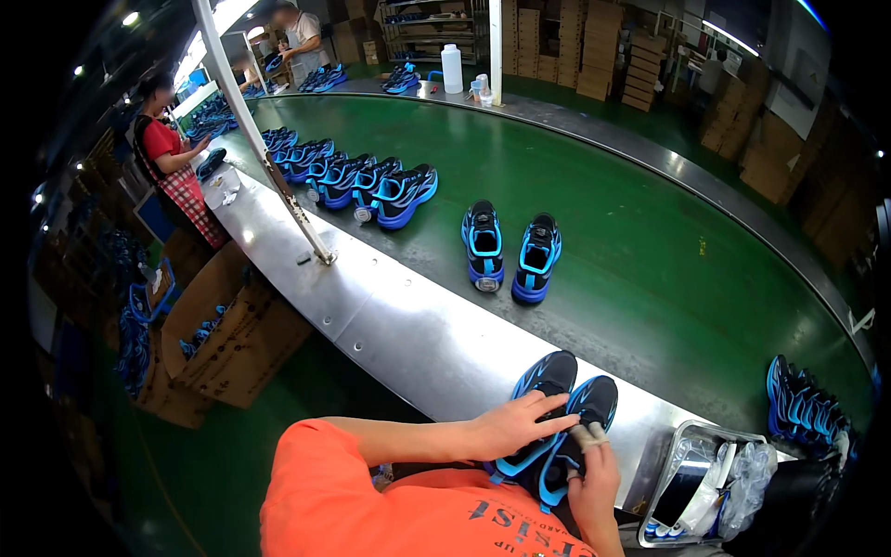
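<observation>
A pair of black and blue sneakers sits side by side on the metal ledge right in front of me, toes pointing away. My left hand [527, 427] reaches across the left sneaker [549, 374], its fingertips closed against the upper of the right sneaker [600, 397]. From the other side my right hand [594, 478] grips that same right sneaker near its opening, with pale coverings on some fingers. Both hands meet over the laces, which they largely hide.
On the green conveyor belt [631, 251] stand two sneakers [510, 251], a row of sneakers [357, 181] farther left and more sneakers [806, 404] at right. A metal tray [691, 429] holds a phone and plastic bags. A slanted post [264, 148], cardboard box [232, 343] and co-worker [167, 153] are leftward.
</observation>
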A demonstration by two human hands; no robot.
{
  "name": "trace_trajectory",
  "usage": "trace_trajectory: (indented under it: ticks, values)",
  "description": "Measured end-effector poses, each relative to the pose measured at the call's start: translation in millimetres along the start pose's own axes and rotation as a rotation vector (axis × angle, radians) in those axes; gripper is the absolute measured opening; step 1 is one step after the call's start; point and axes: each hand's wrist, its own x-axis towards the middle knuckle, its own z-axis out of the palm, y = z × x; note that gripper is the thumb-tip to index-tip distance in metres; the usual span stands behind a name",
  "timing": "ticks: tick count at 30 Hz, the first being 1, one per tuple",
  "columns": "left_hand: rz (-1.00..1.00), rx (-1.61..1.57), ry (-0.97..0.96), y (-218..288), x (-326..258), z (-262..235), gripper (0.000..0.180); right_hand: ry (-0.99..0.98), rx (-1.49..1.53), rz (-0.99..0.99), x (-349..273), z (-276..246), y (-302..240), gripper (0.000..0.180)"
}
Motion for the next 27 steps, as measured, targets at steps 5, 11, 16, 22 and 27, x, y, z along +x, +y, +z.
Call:
trace_trajectory:
  ticks: [5, 11, 16, 22, 27]
  values:
    - [0.028, -0.113, 0.082, -6.4, -0.8, 6.5, 0.04, -0.002, 0.044, -0.034, -4.6, -1.1, 11.6, 0.062]
    - [0.145, 0.097, 0.013, 2.5, 10.7, 10.4, 0.015, -0.056, 0.047, -0.045, -0.3, -12.3, 20.1, 0.057]
    - [0.221, 0.333, -0.053, 16.4, 12.7, 15.4, 0.016, -0.024, -0.08, -0.205, -22.4, -5.1, 23.6, 0.045]
    - [0.091, 0.021, 0.025, 12.5, 15.2, 10.8, 0.028, -0.248, 0.162, -0.041, -9.7, -29.5, 21.6, 0.041]
    - [0.017, 0.009, 0.133, 13.5, 14.0, 15.2, 0.033, -0.164, -0.016, 0.0, -17.3, -23.7, 7.8, 0.063]
